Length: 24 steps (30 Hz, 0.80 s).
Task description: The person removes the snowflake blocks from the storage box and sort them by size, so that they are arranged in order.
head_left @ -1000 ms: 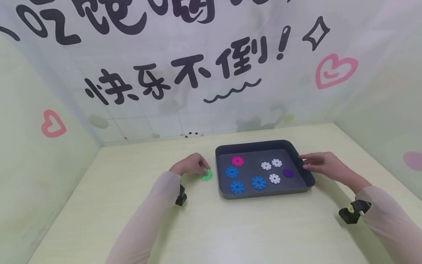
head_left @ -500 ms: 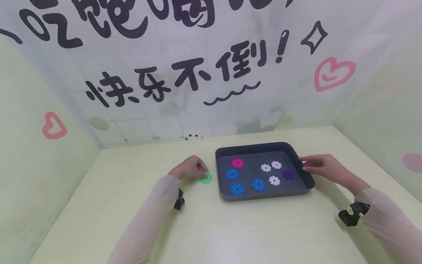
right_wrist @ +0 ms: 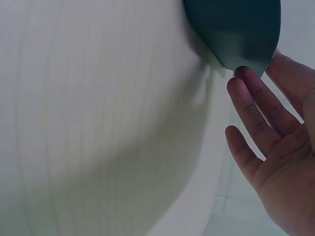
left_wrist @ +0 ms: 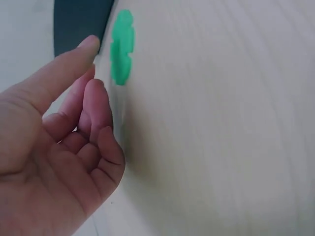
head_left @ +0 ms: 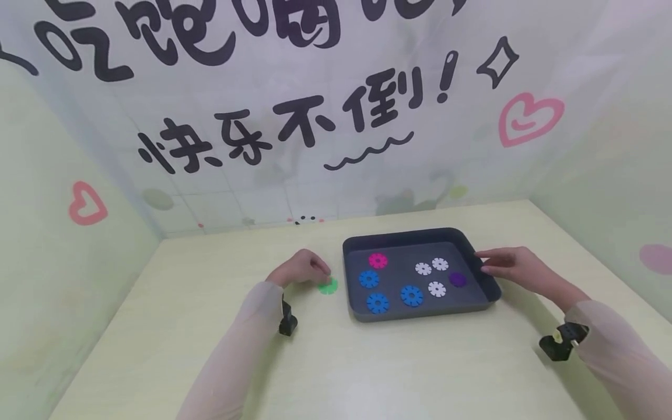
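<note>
In the head view a green notched plastic disc [head_left: 328, 286] lies flat on the table. Right beside it, my left hand [head_left: 301, 268] has its fingertips at the disc's upper left edge. The left wrist view shows the fingers loosely bent, with nothing between thumb and fingers and the green disc [left_wrist: 122, 46] just past their tips. A dark grey tray [head_left: 420, 313] stands to the right, holding several similar discs. My right hand [head_left: 517, 267] touches the tray's right side; its extended fingertips rest on the outer wall [right_wrist: 238, 34] in the right wrist view.
Inside the tray are a pink disc [head_left: 378, 261], three blue discs, one of them the front blue disc [head_left: 385, 307], three white discs and a purple disc [head_left: 458, 279]. Wall panels enclose the table [head_left: 336, 367] at the back and sides.
My left fingertips have drawn slightly back from the green disc, which stays on the table. The right hand holds its place at the tray. The head view has tilted up a little.
</note>
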Available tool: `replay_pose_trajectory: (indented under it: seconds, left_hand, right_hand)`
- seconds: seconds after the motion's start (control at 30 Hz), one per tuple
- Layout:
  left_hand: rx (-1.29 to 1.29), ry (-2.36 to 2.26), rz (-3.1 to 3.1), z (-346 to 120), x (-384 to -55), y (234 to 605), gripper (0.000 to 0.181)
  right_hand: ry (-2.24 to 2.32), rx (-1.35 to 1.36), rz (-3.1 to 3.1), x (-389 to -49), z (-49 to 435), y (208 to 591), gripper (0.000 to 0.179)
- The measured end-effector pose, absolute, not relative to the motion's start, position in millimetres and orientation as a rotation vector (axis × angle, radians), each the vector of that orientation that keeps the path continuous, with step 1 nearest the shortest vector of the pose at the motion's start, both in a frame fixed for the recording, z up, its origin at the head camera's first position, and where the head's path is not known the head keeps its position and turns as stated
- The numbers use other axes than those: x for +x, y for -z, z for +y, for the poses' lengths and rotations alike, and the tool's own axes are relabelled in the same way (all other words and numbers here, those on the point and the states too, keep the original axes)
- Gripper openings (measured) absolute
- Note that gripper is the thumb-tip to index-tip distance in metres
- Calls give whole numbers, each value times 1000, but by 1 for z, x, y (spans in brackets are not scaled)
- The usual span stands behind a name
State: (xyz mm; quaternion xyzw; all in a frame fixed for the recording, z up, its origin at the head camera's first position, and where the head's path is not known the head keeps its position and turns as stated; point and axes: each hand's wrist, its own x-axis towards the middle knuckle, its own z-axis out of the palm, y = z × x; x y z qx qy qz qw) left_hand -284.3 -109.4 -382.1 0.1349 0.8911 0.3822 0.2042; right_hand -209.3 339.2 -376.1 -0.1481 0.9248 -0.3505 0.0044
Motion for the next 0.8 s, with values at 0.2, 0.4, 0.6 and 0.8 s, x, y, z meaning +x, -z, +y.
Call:
replay_pose_trajectory:
  seconds: [0.2, 0.4, 0.6, 0.8]
  left_hand:
    - [498, -1166, 2511, -104, -284, 368, 19]
    - [749, -1144, 2413, -74, -282, 343, 21]
    - [888, -1046, 2323, -21, -282, 335, 24]
    - [924, -958, 2332, 21, -283, 340, 22]
  right_hand:
    - [1068, -462, 2903, -209, 340, 377, 44]
    - [1085, -462, 2897, -208, 339, 377, 44]
    - [1084, -474, 2899, -207, 342, 378, 44]
    - [1102, -486, 2893, -208, 340, 378, 43]
